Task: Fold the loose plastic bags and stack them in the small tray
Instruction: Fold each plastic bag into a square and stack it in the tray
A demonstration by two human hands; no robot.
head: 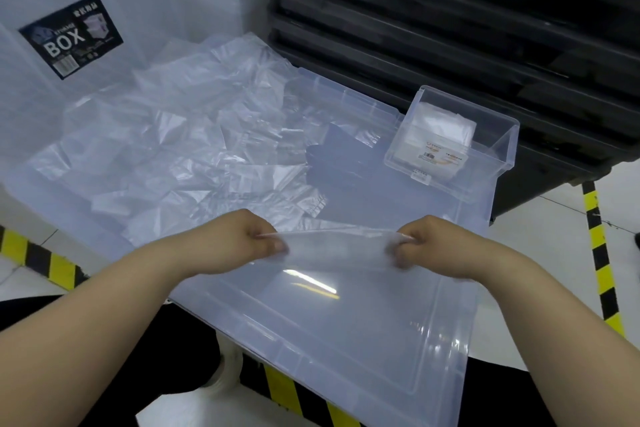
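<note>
Fingers of my left hand and right hand pinch a bag by its two ends, taut over the near lid; slick film could slip or crease crooked before reaching the tray at far right.

The bag is see-through and a bit milky. The pile of bags is see-through with white shine. The big lid is clear and a little blue. The small tray is clear, with white folded bags inside. The sticker is black with white letters. The crates are black. The tape has yellow and black stripes. The floor is white.
</note>
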